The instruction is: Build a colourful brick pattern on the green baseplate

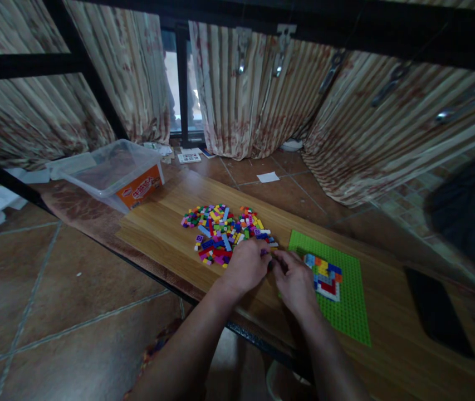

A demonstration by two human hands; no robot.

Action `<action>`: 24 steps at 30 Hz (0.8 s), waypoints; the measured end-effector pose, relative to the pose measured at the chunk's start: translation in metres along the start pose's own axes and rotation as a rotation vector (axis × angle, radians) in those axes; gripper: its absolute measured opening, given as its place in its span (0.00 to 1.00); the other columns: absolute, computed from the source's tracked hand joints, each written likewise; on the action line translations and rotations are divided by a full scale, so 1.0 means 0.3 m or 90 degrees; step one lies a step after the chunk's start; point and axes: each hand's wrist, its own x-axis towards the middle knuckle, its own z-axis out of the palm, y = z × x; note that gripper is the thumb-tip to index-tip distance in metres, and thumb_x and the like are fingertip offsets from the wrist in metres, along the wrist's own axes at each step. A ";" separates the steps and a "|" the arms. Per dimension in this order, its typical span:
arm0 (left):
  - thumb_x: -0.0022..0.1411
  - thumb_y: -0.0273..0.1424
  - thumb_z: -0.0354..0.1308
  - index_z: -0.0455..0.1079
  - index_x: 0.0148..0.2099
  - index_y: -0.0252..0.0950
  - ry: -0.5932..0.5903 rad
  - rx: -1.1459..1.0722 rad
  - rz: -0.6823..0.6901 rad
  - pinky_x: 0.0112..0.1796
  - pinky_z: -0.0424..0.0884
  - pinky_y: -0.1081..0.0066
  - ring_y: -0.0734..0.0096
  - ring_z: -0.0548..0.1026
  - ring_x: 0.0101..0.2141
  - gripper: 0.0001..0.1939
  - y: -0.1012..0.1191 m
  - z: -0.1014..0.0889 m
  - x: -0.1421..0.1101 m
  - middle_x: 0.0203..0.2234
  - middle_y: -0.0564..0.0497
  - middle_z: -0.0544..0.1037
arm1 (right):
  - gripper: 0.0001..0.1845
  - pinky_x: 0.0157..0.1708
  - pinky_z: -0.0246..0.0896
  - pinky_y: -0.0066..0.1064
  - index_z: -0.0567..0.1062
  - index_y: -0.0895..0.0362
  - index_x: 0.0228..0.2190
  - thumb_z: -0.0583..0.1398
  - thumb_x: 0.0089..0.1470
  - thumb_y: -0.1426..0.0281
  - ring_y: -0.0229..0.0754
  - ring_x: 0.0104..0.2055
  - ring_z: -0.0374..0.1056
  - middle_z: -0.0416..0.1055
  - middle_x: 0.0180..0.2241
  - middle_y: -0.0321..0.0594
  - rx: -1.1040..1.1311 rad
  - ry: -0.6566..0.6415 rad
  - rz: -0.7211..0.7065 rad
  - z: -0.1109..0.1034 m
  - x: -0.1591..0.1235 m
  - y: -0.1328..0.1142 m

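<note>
My left hand (249, 263) is closed at the right edge of a loose pile of colourful toy bricks (220, 228). A small purple brick (264, 252) shows at its fingertips. Close beside it, my right hand (296, 279) is also closed, thumb and fingers pinched together. Whatever sits between those fingertips is too small and dark to make out. To the right lies a green studded baseplate (352, 295), partly behind my right hand. On the baseplate stands a block of joined bricks (324, 273) in white, red, blue, yellow and orange.
The wooden board (162, 223) carries the bricks and baseplate. A clear plastic box (112, 167) with an orange label stands at its far left. A black flat slab (437, 309) lies at the right end. Dark metal bars (91, 89) cross the left and top; striped curtains (258, 94) hang behind.
</note>
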 end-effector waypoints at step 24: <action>0.60 0.28 0.52 0.72 0.42 0.37 0.004 -0.092 0.033 0.38 0.71 0.70 0.67 0.76 0.36 0.10 -0.005 0.010 0.001 0.35 0.49 0.79 | 0.15 0.43 0.67 0.37 0.74 0.53 0.46 0.55 0.58 0.71 0.43 0.42 0.71 0.73 0.41 0.41 0.124 -0.003 -0.024 -0.033 -0.017 -0.041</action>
